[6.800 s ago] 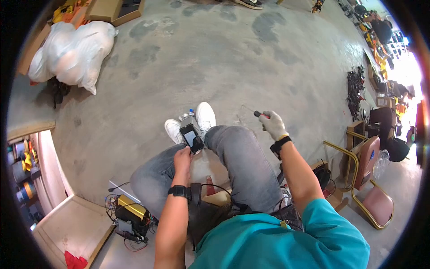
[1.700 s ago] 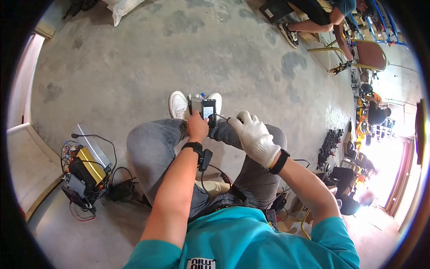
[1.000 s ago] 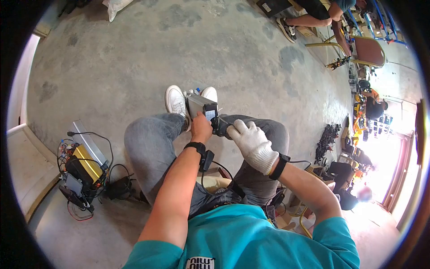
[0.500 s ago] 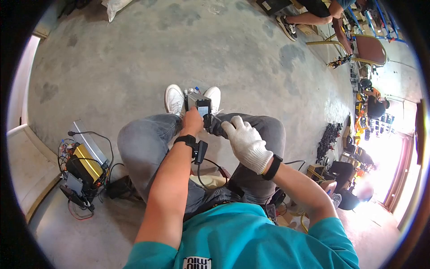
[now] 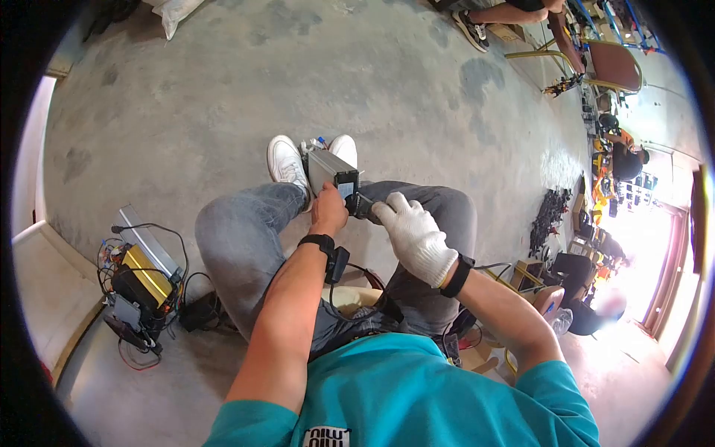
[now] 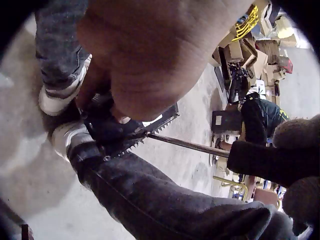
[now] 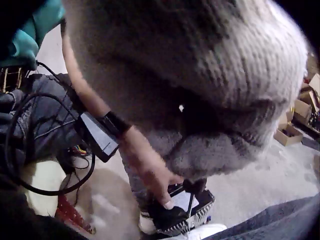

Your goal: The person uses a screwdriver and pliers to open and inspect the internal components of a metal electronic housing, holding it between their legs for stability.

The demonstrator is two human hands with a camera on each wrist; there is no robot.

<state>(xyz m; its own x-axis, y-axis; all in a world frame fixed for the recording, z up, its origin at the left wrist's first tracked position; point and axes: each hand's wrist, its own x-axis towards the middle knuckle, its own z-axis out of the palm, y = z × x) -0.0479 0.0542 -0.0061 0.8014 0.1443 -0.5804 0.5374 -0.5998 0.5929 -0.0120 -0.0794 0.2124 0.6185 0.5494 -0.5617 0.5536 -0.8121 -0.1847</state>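
Note:
My bare left hand [image 5: 328, 211] grips a grey finned metal box [image 5: 322, 165] between my knees, over the white shoes. Its thumb lies on the black end plate, beside a white label [image 7: 184, 201]. My right hand [image 5: 413, 232], in a white knit glove, holds a screwdriver by its black handle [image 6: 255, 161]. In the left wrist view the screwdriver's shaft [image 6: 187, 144] runs to the plate's edge, its tip right at a corner near the fins. Much of the box is behind the left hand there, and the glove covers most of the handle in the head view.
To the left on the floor lie a gold metal box [image 5: 146, 274] and wired parts [image 5: 134, 316]. A black cable [image 7: 47, 192] loops from the left wrist device. A chair [image 5: 612, 63] and another person's leg [image 5: 514, 15] are at the upper right.
Earlier the right hand held the screwdriver far out to the right; now it is at the box's end plate. Over the last second both hands stay there, and the box shifts and turns slightly.

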